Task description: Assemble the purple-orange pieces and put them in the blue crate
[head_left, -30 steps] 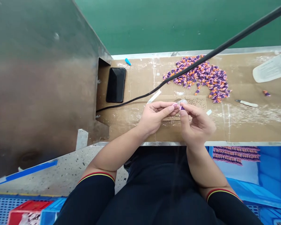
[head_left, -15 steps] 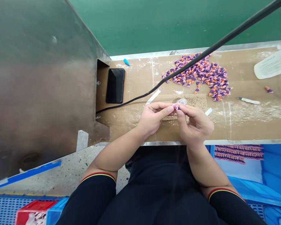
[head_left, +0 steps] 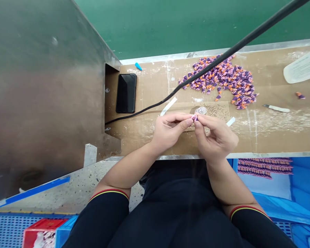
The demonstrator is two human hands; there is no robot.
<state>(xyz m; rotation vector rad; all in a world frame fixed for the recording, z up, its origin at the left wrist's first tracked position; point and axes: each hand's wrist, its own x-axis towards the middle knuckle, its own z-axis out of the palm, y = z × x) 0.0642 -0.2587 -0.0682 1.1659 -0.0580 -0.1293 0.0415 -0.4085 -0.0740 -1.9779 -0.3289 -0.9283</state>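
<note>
The fingers [head_left: 204,119] of both hands are pinching a small pink-and-purple piece [head_left: 195,117] just above the desk [head_left: 263,137]. The left hand [head_left: 167,131] is gripping it from one side between its thumb and forefinger, and the right hand [head_left: 217,139] is gripping it from the other. The piece looks very light and probably soft and rubbery, so a fingertip pinch around its body seems the surest hold, though something so small could slip away easily. Just beyond the fingertips, a clear round cap [head_left: 201,110] is resting on a speckled cardboard sheet [head_left: 218,110]. Farther out, a heap of purple-and-orange pieces [head_left: 217,81] is lying under a black cable [head_left: 209,69], with a craft knife [head_left: 276,109] to the right and a black smartphone [head_left: 126,93] to the left.
</note>
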